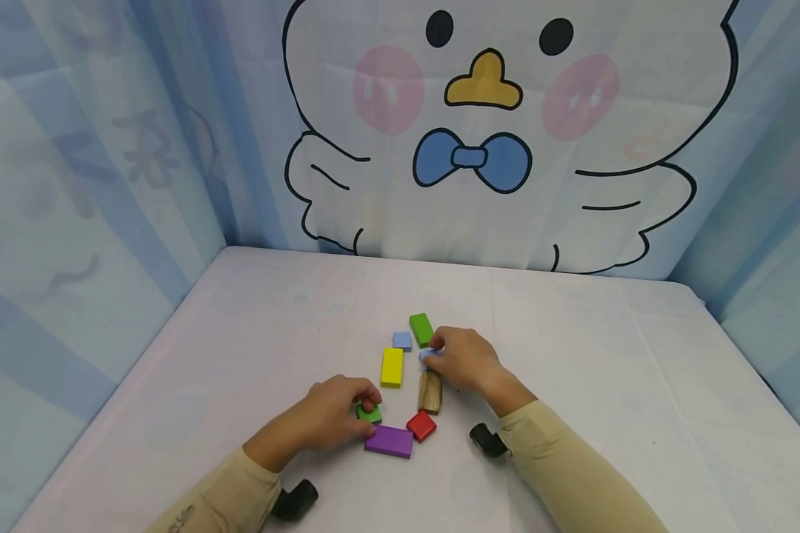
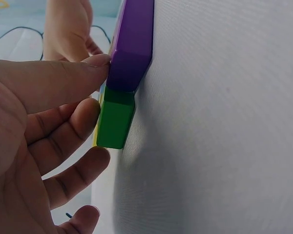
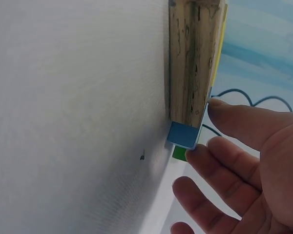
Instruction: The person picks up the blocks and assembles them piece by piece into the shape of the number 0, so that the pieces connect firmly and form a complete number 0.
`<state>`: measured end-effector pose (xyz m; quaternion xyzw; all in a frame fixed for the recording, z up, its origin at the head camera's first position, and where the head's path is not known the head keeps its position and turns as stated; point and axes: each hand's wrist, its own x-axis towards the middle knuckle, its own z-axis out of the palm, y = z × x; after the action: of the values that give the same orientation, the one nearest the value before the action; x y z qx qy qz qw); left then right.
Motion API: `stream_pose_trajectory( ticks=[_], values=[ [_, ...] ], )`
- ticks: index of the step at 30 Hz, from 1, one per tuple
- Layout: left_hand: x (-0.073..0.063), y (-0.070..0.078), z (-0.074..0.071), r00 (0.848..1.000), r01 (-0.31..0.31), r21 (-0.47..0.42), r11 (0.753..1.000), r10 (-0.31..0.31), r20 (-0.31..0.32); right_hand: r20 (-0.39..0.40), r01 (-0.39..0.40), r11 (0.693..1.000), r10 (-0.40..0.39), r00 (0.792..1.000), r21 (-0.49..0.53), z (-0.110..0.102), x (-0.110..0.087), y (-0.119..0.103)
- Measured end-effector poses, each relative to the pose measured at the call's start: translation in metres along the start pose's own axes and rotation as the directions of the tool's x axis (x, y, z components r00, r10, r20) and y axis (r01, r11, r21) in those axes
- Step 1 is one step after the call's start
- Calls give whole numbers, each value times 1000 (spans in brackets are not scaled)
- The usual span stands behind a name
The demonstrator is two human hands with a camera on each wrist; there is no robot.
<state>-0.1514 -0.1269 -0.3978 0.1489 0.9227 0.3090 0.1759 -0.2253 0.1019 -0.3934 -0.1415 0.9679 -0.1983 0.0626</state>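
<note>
Head view: left hand (image 1: 336,411), loosely parted, touches green block (image 2: 116,122) and purple block (image 1: 390,442); right hand (image 1: 465,360) pinches blue block (image 3: 182,135)

I look in on a curtained booth (image 1: 773,222): blue-and-white printed fabric (image 1: 73,185) hangs on 3 sides of a pale, cloth-covered table (image 1: 573,355), and 1 big cartoon bird (image 1: 487,118) fills the back panel (image 1: 540,229). I can't tell whether home or lab surrounds it.
</note>
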Motion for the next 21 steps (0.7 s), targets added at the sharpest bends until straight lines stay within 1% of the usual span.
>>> stream_pose_trajectory(
  ticks=[9, 21],
  values=[
    [-1, 1, -1, 1000, 4, -5, 1000, -4, 2, 13, -6, 1000, 6, 1000, 0, -1, -1, 0],
    [-1, 0, -1, 1000, 0, -7, 1000, 0, 0, 8, -6, 1000, 6, 1000, 6, -1, -2, -1]
  ],
)
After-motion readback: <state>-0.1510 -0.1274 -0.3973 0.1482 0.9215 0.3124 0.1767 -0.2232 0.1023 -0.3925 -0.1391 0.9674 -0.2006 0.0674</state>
